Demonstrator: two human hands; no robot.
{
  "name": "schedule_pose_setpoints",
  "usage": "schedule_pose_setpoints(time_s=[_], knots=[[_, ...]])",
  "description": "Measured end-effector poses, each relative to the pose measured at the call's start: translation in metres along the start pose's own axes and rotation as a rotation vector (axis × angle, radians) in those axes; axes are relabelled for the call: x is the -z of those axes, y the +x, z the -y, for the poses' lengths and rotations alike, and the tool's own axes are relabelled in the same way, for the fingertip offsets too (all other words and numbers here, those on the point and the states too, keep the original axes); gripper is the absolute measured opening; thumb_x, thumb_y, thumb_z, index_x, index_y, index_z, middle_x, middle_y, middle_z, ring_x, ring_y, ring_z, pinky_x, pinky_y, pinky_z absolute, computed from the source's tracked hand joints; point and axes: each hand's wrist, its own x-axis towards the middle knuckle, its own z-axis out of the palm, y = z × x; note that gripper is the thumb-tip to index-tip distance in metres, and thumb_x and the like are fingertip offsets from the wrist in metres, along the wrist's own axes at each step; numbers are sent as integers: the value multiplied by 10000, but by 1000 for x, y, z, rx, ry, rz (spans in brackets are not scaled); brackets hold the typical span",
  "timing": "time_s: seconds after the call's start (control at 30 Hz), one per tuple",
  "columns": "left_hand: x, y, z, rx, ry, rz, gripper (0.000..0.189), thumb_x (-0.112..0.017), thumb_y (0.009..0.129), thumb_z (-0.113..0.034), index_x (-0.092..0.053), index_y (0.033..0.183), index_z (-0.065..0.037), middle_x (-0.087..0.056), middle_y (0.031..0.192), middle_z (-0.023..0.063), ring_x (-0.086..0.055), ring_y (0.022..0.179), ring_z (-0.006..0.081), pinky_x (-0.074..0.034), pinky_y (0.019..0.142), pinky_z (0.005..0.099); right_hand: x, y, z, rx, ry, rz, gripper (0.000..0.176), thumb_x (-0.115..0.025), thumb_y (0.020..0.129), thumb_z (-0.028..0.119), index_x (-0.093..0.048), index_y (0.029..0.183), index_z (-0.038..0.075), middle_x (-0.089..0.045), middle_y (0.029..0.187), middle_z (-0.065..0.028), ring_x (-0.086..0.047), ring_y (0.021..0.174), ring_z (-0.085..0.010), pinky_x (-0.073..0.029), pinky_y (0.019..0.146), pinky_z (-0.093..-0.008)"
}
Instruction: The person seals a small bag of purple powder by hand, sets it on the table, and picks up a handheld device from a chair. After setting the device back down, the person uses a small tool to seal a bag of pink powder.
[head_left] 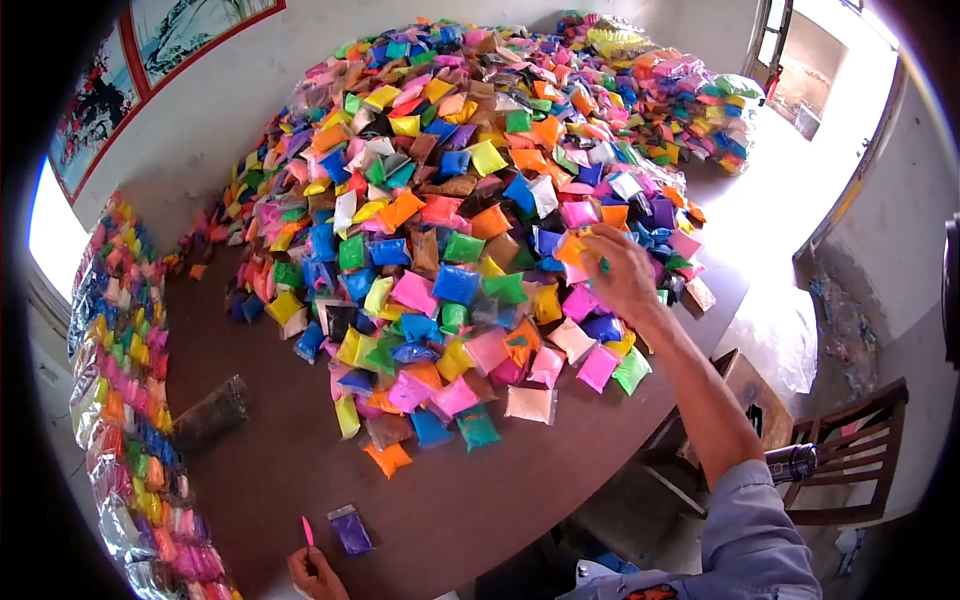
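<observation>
At the table's near edge, my left hand [317, 576] is closed on a slim pink plastic stick [307, 531], whose tip points up. Just right of it a flat purple packet [349, 530] lies on the brown table [270, 470]. My right hand [620, 275] reaches into the right side of a large pile of small colourful packets [458, 284]. Its fingers are bent around an orange packet [571, 248], which they partly cover. Pink, blue and yellow packets surround that hand.
A dark see-through bag [210, 414] lies on the table's left. Clear bags full of packets [140, 440] stack along the left edge; more bagged packets [705, 110] sit at the back right. A wooden chair [850, 455] and stool [755, 400] stand at right.
</observation>
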Motion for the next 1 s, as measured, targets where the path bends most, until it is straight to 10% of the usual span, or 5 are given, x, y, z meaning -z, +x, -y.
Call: schedule_pose_setpoints(time_s=[0.23,0.47,0.67,0.73,1.0], knots=[[4,3,-16,43,-17,36,238,-726,972,-222,-734,937,13,-725,875,150,-677,772,278,-555,708,395,-41,-14,128,319,-20,28,318,-720,909,272,-756,1194,134,-636,1373,-106,-522,1356,-316,-354,1158,-521],[4,5,-15,16,42,10,220,-747,953,-221,-746,930,-2,-730,861,148,-676,754,282,-551,693,403,-96,-23,232,581,366,116,201,-771,863,260,-741,1036,163,-662,1261,-52,-610,1214,-270,-394,1097,-508],[6,2,-21,10,104,-2,238,-759,945,-234,-749,914,1,-726,845,156,-673,737,304,-549,686,406,-72,10,114,201,173,-117,64,-692,878,141,-715,931,114,-716,1076,-53,-673,1060,-275,-468,970,-421],[5,6,-22,-5,101,-15,241,-757,946,-234,-749,912,4,-725,840,159,-673,732,304,-550,685,408,-58,1,58,65,-34,169,83,-665,873,117,-720,925,84,-715,1135,-68,-656,1113,-277,-449,1003,-440],[3,4,-5,-67,62,0,318,-731,973,-279,-734,917,35,-713,826,159,-664,730,306,-544,689,415,-32,-31,26,293,-191,176,184,-664,824,81,-747,987,56,-684,1189,-53,-571,1283,-251,-365,1113,-470]])
